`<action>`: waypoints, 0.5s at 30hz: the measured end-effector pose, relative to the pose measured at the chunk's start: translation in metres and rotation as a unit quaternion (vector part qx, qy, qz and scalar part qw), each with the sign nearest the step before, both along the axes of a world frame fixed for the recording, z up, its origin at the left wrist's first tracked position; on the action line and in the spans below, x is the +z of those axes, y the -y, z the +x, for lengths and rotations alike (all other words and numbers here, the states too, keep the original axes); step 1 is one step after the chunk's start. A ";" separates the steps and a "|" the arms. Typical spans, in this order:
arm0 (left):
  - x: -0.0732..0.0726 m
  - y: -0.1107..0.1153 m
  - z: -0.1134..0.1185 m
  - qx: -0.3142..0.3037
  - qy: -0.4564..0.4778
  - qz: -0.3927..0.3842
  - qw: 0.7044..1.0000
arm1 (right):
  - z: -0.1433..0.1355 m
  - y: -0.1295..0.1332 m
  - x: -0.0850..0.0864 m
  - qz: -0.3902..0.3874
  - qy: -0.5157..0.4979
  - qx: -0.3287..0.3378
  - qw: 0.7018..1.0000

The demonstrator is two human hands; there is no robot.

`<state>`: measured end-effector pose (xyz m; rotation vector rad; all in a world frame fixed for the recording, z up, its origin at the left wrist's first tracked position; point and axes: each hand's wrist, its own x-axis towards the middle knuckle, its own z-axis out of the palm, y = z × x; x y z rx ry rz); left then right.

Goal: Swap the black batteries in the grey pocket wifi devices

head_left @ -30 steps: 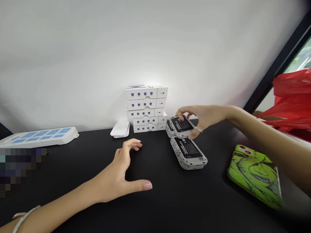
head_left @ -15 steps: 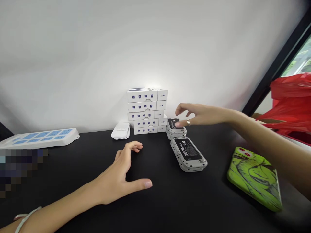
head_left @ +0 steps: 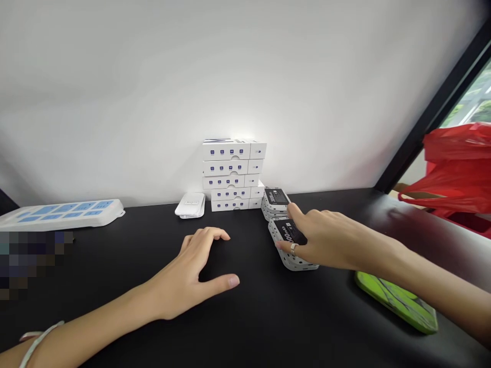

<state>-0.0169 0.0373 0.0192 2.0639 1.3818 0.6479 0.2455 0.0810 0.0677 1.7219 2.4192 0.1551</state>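
My right hand [head_left: 330, 237] is over the front stack of white devices [head_left: 293, 263], each a rounded case; the top one shows a black battery [head_left: 290, 230] marked mAh. Its thumb, wearing a ring, and index finger are spread across the top device. Whether they press on it cannot be made out, and the hand hides its right side. Behind stands another stack of the same devices [head_left: 274, 208]. My left hand [head_left: 187, 281] is open above the black table [head_left: 245, 327], thumb and fingers apart, holding nothing.
White boxes [head_left: 226, 167] with blue icons are piled against the wall. Thin white covers [head_left: 191, 204] lie beside them. A white and blue power strip [head_left: 103, 214] is at far left. A green phone case [head_left: 395, 299] lies under my right forearm; a red bag [head_left: 456, 168] is at right.
My right hand has moved down and nearer, from above the rear stack of devices to the front stack. My left hand has stayed almost where it was.
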 end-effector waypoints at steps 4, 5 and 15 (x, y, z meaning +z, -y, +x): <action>0.000 0.001 0.000 0.003 0.006 0.004 1.000 | 0.001 0.006 0.003 -0.014 -0.025 -0.016 0.999; 0.000 0.001 0.000 0.006 0.007 0.004 1.000 | 0.000 0.009 0.004 -0.012 -0.028 -0.015 0.999; 0.000 -0.003 -0.005 -0.035 0.017 0.038 0.999 | -0.050 0.061 0.002 -0.018 -0.129 0.104 0.986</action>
